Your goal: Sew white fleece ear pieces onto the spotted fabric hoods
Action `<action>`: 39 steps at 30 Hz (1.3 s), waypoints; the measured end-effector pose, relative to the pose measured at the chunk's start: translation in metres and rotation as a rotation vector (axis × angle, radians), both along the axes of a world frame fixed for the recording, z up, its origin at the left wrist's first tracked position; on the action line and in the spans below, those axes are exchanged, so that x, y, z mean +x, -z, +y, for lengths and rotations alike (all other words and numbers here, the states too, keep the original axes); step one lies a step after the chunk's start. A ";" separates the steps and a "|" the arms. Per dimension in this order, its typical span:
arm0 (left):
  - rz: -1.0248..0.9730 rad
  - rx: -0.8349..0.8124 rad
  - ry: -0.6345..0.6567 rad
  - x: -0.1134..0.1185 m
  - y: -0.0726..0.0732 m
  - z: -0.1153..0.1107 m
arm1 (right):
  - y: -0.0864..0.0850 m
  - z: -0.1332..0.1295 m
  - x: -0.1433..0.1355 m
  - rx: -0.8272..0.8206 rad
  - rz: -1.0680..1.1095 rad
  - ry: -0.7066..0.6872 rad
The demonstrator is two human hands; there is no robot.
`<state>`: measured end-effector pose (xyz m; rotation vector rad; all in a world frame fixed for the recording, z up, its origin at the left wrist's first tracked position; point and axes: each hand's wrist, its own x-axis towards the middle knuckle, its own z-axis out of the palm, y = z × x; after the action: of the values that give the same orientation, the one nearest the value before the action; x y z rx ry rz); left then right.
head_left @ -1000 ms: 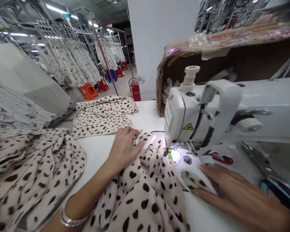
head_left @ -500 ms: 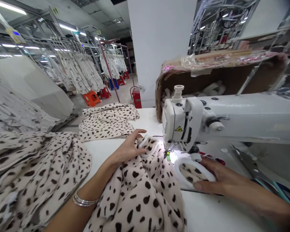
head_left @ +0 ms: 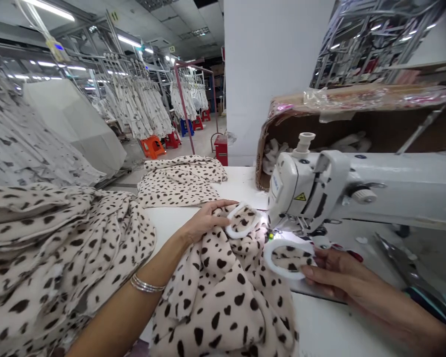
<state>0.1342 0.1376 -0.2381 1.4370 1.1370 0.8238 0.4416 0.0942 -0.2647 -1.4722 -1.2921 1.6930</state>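
Note:
My left hand [head_left: 204,222] grips cream fleece fabric [head_left: 223,307] with dark brown spots, bunched on the table below the sewing machine head [head_left: 301,183]. By its thumb is an oval spotted patch [head_left: 245,218] edged in white, lying against that fabric; whether it is sewn on I cannot tell. Pinched between the thumb and fingers of my right hand [head_left: 336,272] is a separate oval spotted piece [head_left: 280,267] with a white border. This piece is just in front of the lit needle area, apart from the left patch.
Scissors [head_left: 403,260] lie at the right under the machine arm. Behind the machine, an open cardboard box [head_left: 262,163] holds white pieces. Folded spotted fabric [head_left: 180,183] is at the table's back, and a large spotted pile [head_left: 59,248] fills the left.
The view has swung left, so things appear further right. My right hand has brought the oval piece nearer to the left patch and tilted it up. The left hand keeps its grip.

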 end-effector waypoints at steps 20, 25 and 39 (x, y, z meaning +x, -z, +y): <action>0.174 0.128 0.128 0.067 -0.013 -0.057 | 0.005 -0.011 -0.022 0.008 0.315 -0.226; -0.021 -0.072 0.082 0.071 0.002 -0.050 | 0.015 -0.022 -0.025 0.233 0.087 -0.103; -0.047 -0.063 0.102 0.075 0.003 -0.049 | 0.012 -0.022 -0.026 0.369 -0.037 -0.150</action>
<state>0.2092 0.0882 -0.2412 1.4048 1.0369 0.7398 0.4156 0.0726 -0.2763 -1.2189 -1.6666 1.4214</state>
